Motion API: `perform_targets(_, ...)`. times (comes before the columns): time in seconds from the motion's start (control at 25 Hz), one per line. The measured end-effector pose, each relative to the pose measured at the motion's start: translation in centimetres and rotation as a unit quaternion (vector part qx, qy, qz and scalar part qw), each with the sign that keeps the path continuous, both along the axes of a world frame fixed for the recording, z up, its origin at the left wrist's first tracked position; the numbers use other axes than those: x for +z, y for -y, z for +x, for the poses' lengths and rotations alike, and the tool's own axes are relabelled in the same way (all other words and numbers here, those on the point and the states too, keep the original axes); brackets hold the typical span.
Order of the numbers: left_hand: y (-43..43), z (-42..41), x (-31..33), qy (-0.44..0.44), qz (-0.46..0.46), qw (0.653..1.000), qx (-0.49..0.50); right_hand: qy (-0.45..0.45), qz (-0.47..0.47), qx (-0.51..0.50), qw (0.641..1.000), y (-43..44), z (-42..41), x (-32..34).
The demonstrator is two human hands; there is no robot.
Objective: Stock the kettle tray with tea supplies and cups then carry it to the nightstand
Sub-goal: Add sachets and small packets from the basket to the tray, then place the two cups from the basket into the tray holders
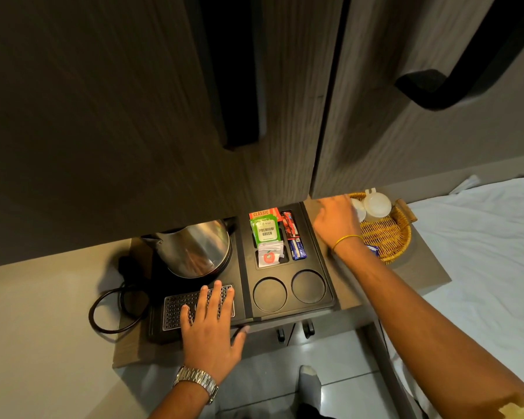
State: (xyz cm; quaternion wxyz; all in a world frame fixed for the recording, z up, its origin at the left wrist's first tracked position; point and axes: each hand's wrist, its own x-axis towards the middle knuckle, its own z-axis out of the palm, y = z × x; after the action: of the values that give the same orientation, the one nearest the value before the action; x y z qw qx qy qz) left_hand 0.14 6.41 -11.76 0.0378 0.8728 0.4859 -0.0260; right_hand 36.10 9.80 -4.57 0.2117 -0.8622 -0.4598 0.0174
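A black kettle tray [321, 255] lies on a low wooden top. A steel kettle [198, 247] stands on its left half, above a perforated drip grate [176, 306]. Tea packets [266, 229] and sachets [294, 237] fill the tray's upper right slots, and two round cup recesses [270, 294] below them hold nothing. My left hand [211, 331] rests flat on the grate, fingers spread. My right hand [335, 217] reaches into a wicker basket [387, 237] and touches a white cup [357, 211]; whether it grips it is unclear. A second white cup [377, 205] lies beside it.
Tall dark wooden wardrobe doors [133, 116] with black handles stand right behind the tray. The kettle's black cord [109, 309] loops at the left. A bed with white sheets [481, 237] is at the right. A blue sachet [372, 249] lies in the basket. Tiled floor lies below.
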Motion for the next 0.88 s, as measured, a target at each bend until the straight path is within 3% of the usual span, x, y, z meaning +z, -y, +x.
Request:
perform_targets(0.12,0.1,0.1,0.1,0.0,0.002,1.0,0.0,0.042,-0.092,-0.029,0.994,2.0,4.1,0.4)
perform_targets(0.24,0.2,0.1,0.1,0.002,0.005,1.0,0.001,0.072,-0.209,0.033,0.975,3.4,6.1,0.1)
perform_targets(0.36,0.1,0.2,-0.1,0.001,0.007,1.0,-0.002,0.112,-0.24,0.065,0.962,3.1,6.5,0.2)
perform_targets(0.52,0.1,0.0,-0.2,0.001,0.01,1.0,-0.005,0.08,-0.218,0.059,0.971,3.3,5.9,1.5)
perform_targets(0.72,0.3,0.2,0.5,0.001,-0.003,1.0,-0.002,0.049,-0.043,0.043,0.997,5.6,1.6,5.1)
perform_targets(0.8,0.2,0.1,0.7,-0.003,-0.002,1.0,0.0,-0.026,0.005,0.078,0.997,6.0,-1.7,6.0)
perform_targets(0.88,0.3,0.1,0.8,-0.006,-0.006,1.0,0.002,-0.108,-0.02,0.13,0.985,6.3,-5.1,6.1)
